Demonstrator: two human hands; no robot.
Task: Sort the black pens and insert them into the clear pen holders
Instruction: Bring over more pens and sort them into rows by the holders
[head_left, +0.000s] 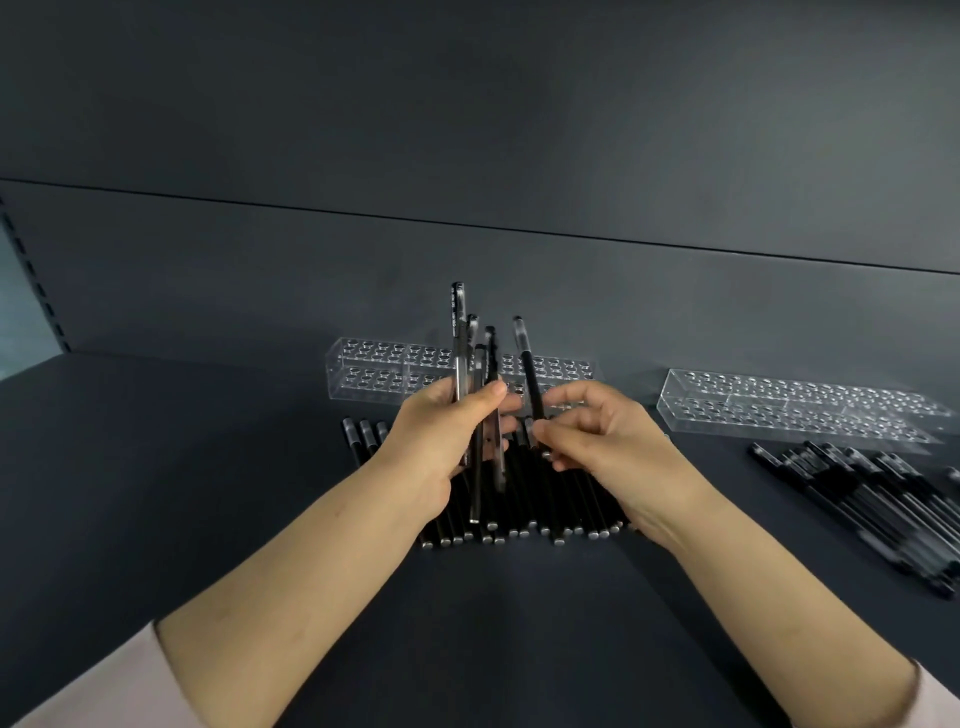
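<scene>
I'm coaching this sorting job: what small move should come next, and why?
Probably carry the single pen pinched in the right hand to the clear holder just behind and lower it into a hole; the left hand grips a bundle.

Tally by kind
Clear pen holders: two, centre holder (374, 374) and right holder (779, 410). Black pens (545, 512): two heaps, beyond counting.

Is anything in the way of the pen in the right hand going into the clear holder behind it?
Nothing visible blocks it. The right hand pinches one pen in front of the clear holder, whose visible holes look empty. The left hand holds a bundle of pens beside it, not between.
</scene>
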